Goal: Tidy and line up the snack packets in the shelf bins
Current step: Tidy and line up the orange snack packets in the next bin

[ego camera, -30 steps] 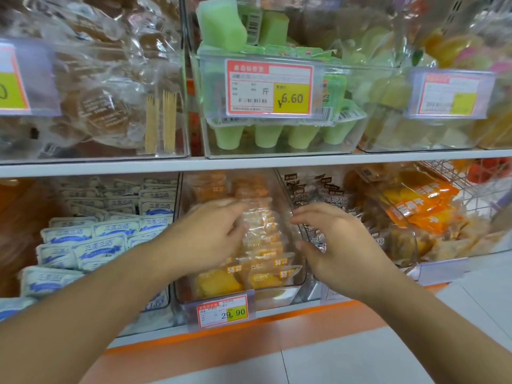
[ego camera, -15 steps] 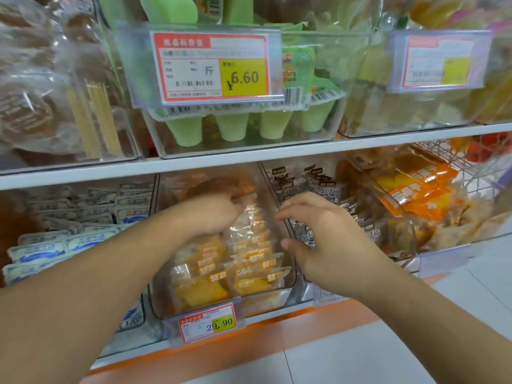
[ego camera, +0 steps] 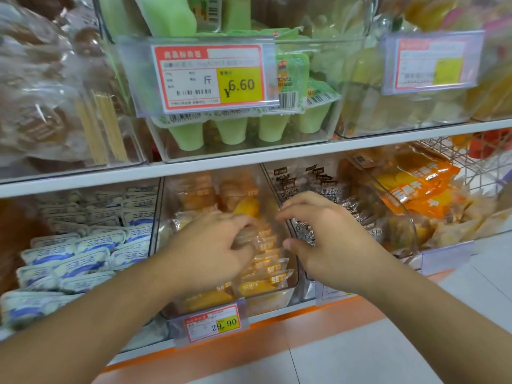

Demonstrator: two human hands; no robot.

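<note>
price tags (ego camera: 214, 322) "29.90"; upper tag (ego camera: 211, 77) "¥6.60"

You have one view only, from the camera on your head, so no second view shares any of the scene. It faces the shelving close up and tilts slightly down, with the upper shelf edge (ego camera: 249, 159) crossing mid-frame and the white floor (ego camera: 360, 353) along the bottom. Both forearms reach in from the lower corners, and the wide lens seems to blur and bend the outer edges.
</note>
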